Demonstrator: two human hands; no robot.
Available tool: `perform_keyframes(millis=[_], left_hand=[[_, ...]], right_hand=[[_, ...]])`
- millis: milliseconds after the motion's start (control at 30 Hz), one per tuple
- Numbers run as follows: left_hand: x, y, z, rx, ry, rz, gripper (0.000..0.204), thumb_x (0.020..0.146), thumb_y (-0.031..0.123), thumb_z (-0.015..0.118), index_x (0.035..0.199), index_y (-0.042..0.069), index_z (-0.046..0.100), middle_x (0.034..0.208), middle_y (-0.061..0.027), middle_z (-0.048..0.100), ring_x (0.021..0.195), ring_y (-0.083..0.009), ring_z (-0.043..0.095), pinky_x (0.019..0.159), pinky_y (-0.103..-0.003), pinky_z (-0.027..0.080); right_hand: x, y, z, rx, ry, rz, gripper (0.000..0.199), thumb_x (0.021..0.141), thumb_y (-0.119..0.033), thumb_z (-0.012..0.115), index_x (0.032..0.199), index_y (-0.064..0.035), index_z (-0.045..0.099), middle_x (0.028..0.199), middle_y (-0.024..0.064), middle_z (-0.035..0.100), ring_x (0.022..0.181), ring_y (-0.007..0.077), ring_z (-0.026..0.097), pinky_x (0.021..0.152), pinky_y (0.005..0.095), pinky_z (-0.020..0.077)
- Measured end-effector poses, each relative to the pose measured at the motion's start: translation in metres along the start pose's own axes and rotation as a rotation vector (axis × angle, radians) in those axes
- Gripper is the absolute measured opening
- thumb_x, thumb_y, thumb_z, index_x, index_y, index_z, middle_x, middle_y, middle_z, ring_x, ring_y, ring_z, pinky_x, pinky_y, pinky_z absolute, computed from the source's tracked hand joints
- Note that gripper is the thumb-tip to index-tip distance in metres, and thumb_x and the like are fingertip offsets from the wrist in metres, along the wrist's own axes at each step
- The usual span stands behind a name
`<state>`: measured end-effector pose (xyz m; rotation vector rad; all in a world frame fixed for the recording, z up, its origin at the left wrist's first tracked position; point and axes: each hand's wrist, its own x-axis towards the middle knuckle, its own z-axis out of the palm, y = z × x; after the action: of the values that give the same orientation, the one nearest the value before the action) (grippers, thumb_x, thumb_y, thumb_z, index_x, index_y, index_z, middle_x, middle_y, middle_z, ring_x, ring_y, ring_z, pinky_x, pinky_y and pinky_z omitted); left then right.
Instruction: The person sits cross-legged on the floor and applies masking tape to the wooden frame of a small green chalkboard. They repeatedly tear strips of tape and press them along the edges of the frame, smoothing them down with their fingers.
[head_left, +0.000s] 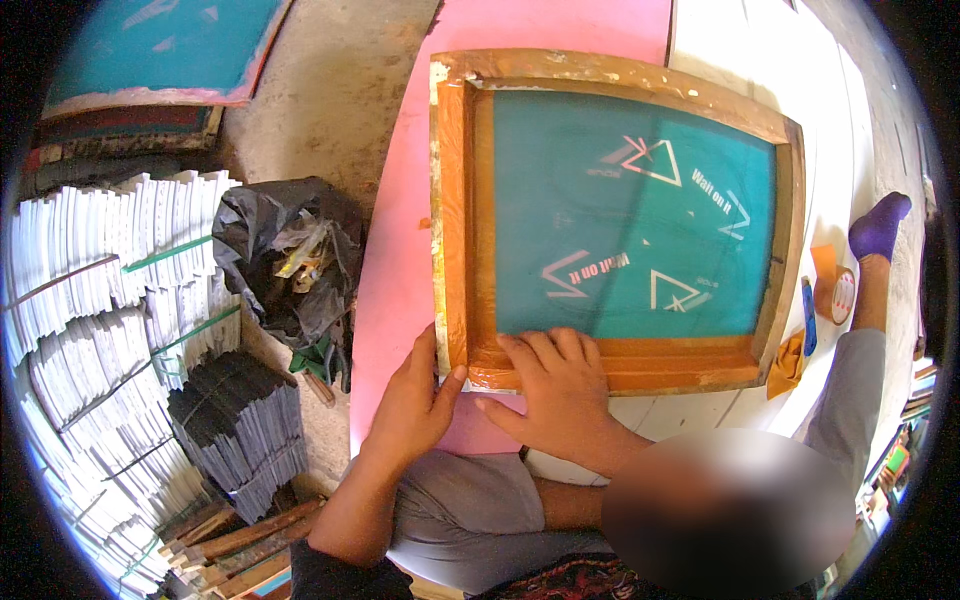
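Observation:
A screen printing frame (620,365) with brown-taped wooden rails and teal mesh lies in front of me, slightly turned. Pale triangle shapes and lettering show through its mesh. At its near left corner, my left hand (410,405) is closed on the frame, fingers along the outer side and thumb at the near edge. My right hand (562,388) lies across the near rail with fingers spread; its thumb sticks out to the left, off the wood. Pink material (395,300) shows beneath and left of the frame.
Bundled white paper stacks (90,370) and a dark bundle (240,430) stand at left, beside a black plastic bag (250,215). Wood pieces (250,540) lie near. Another teal screen (160,50) is at far left. At right are a tape roll (842,294) and a purple-socked foot (880,225).

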<state>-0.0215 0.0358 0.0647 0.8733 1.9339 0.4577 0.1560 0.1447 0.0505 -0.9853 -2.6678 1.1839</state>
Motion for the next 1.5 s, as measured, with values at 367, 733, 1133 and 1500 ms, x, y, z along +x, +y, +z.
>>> perform_keyframes(millis=[367,733,1133,1500], left_hand=[[0.007,0.013,0.006,0.115,0.044,-0.086,0.052,0.101,0.028,0.061,0.138,-0.002,0.040,0.109,-0.0364,0.065,0.101,-0.0539,0.064,0.083,-0.055,0.052],[0.007,0.012,0.008,0.104,0.083,-0.049,0.046,0.102,0.028,0.060,0.135,0.000,0.042,0.108,-0.0337,0.067,0.103,-0.0518,0.066,0.084,-0.053,0.054],[0.009,0.002,0.012,0.134,0.112,-0.029,0.041,0.100,0.032,0.062,0.124,0.004,0.044,0.096,-0.0333,0.067,0.091,-0.0535,0.066,0.075,-0.057,0.052],[0.000,0.028,0.053,0.748,0.537,0.361,0.069,0.100,0.040,0.056,0.157,0.007,0.034,0.165,-0.0163,0.029,0.155,-0.0399,0.016,0.121,-0.063,0.011]], right_hand=[[-0.012,-0.005,0.018,-0.050,0.026,-0.087,0.063,0.082,-0.044,0.072,0.129,-0.0025,0.063,0.121,0.0140,0.063,0.110,0.0323,0.057,0.096,0.0473,0.0453],[-0.037,0.009,-0.010,-0.089,-0.021,0.086,0.058,0.084,-0.038,0.073,0.120,0.0062,0.064,0.120,0.0202,0.064,0.109,0.0341,0.060,0.091,0.0447,0.0511],[-0.057,0.051,-0.029,-0.140,0.179,-0.041,0.027,0.087,-0.025,0.073,0.103,-0.0035,0.075,0.100,0.0101,0.073,0.092,0.0309,0.064,0.085,0.0405,0.0532],[-0.059,0.032,0.018,-0.272,0.152,-0.111,0.083,0.099,-0.061,0.046,0.158,-0.0036,0.033,0.164,0.0181,0.032,0.153,0.0335,0.027,0.123,0.0506,0.0250]])
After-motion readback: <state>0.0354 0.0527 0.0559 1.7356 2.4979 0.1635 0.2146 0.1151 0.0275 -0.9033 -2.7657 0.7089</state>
